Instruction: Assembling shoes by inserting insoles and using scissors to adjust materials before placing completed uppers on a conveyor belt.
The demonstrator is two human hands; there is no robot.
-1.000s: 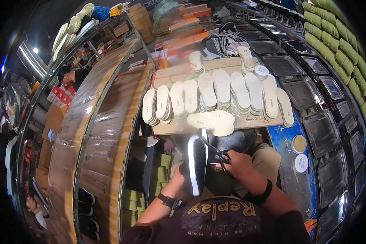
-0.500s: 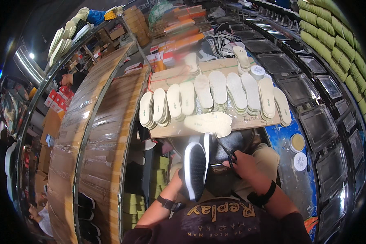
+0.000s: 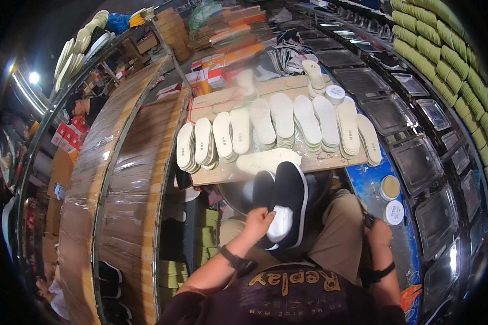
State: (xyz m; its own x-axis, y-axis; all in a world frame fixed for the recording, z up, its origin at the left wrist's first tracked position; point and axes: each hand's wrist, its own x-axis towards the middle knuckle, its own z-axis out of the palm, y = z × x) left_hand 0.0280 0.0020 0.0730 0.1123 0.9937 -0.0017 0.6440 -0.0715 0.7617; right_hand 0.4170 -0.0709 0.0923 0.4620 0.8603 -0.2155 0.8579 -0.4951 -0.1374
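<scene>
A pair of black shoes with white sole edges is held above my lap, toes pointing away. My left hand (image 3: pixel 259 223) is closed at the heel end of the left shoe (image 3: pixel 263 189). Beside it, the right shoe (image 3: pixel 291 189) shows its dark upper, and white material (image 3: pixel 280 223) shows at its heel end. Off to the right, by my knee, my right hand (image 3: pixel 378 234) is wrapped round scissors (image 3: pixel 368 220), whose dark handle shows. Just beyond the shoe toes, a loose cream insole (image 3: pixel 255 160) lies on the wooden board (image 3: pixel 206 177).
Several stacks of cream and pale grey insoles (image 3: pixel 282 115) line the board. Two round tins (image 3: pixel 390 187) stand on the blue surface (image 3: pixel 371 187) at right, beside dark metal trays (image 3: pixel 417 162). Cardboard-covered shelving (image 3: pixel 130 162) runs along the left. Green pads (image 3: pixel 444 49) are stacked far right.
My right hand has moved right with the scissors, away from the shoes. The shoes have turned from soles showing to uppers showing, and my left hand has risen to the heel end.
</scene>
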